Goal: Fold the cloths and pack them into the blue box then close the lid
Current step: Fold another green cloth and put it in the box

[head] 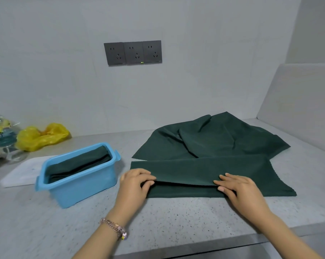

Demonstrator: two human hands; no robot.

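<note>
Centre frame, our left hand (134, 184) and right hand (236, 187) pinch cloth (204, 171) fold edge (fingers curled round it); box (77, 186) lower left, open, holding folded cloths (79, 165).

- Glass items (1, 139) at the left edge of the frame: cut off and blurred, kind unclear.
- Left hand (133, 186): fingertips hidden under the cloth (204, 171) fold.
- White board (303, 105), right edge: cut off.
- Lid: cannot tell which item it is.
</note>
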